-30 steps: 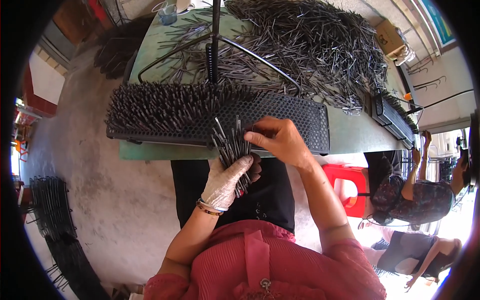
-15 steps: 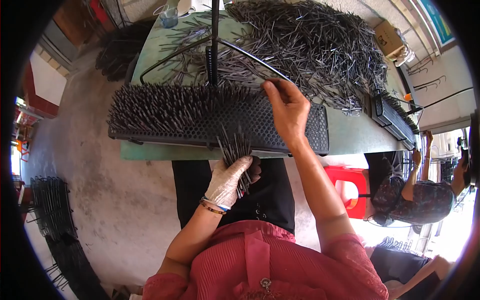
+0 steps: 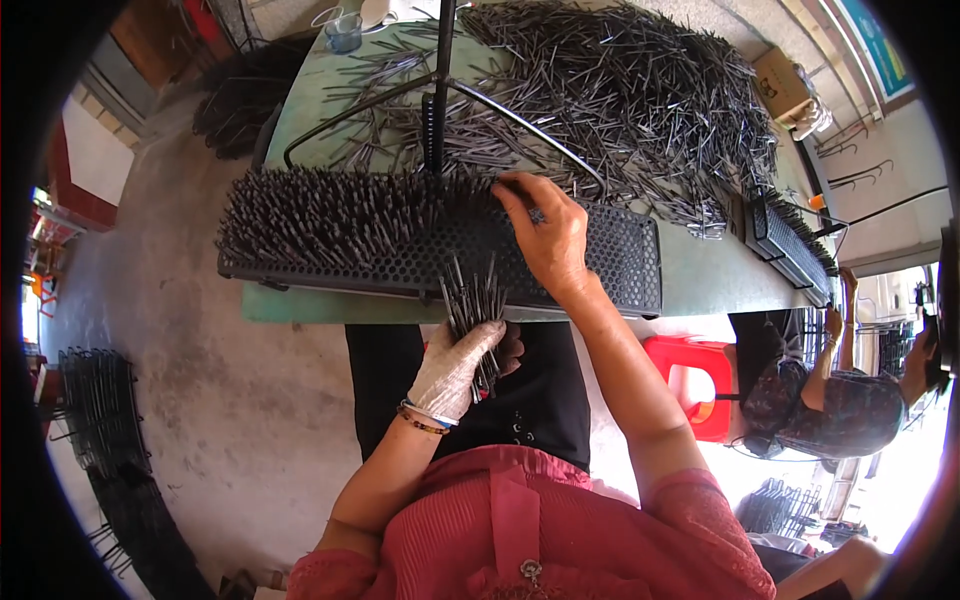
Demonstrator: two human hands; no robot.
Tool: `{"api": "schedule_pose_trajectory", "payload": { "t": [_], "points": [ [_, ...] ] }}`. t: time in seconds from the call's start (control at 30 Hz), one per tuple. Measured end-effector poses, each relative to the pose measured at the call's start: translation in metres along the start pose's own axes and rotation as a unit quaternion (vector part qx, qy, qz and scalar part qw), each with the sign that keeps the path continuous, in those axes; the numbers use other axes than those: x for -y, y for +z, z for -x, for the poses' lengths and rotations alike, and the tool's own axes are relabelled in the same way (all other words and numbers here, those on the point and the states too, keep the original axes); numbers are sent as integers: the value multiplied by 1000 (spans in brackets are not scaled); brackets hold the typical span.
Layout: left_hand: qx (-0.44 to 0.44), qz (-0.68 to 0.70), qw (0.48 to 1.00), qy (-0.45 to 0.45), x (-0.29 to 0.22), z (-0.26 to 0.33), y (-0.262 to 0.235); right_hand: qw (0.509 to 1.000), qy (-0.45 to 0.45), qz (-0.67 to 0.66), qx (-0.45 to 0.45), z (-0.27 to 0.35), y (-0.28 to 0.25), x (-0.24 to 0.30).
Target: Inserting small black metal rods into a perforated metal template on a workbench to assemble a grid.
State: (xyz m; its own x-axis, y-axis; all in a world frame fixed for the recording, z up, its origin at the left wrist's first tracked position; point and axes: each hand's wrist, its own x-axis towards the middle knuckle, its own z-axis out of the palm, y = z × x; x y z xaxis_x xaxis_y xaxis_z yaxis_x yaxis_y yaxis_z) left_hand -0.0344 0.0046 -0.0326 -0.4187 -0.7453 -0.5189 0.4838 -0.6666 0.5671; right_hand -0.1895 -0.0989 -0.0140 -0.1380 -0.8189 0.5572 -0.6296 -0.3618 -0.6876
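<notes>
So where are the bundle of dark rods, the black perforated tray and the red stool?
bundle of dark rods [image 3: 474, 305], head view, on the fanned upper ends above the gloved fist.
black perforated tray [image 3: 625, 258], head view, on its bare right end.
red stool [image 3: 692, 358], head view, on its seat.

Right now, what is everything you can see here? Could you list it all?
table: one, green, ahead
loose pins: a heap, dark, far side of table
rack: one, black, perforated, near edge of table, left part filled with upright pins
second rack: one, black, right end of table
wire stand: one, black, behind rack
glass: one, clear, far left corner
stool: one, red, right
co-worker: one, seated right
left hand: white glove, grips pin bundle
right hand: bare, on rack
</notes>
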Motion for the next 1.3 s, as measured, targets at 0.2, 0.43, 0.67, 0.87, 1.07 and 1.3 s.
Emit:
{"api": "schedule_pose_trajectory", "payload": {
  "t": [0.2,0.43,0.67,0.87,1.07,1.3],
  "points": [
    [-26,-31,999,9,-2,2,-2,985,-154,79,6,-4,1,-4],
    [-12,-14,1000,17,-2,3,-1,995,-85,35,28,0,1,-5],
    [-30,-15,999,14,-4,7,2,995,-79,57,24,1,2,-5],
    [28,-36,998,31,-2,7,-2,990,-121,69,9,6,2,-6],
    [0,-25,1000,13,-4,5,0,982,-148,105,44,4,-3,-3],
    [10,-30,998,55,-8,8,1,993,62,-36,98,6,-30,31]
  ]
}}
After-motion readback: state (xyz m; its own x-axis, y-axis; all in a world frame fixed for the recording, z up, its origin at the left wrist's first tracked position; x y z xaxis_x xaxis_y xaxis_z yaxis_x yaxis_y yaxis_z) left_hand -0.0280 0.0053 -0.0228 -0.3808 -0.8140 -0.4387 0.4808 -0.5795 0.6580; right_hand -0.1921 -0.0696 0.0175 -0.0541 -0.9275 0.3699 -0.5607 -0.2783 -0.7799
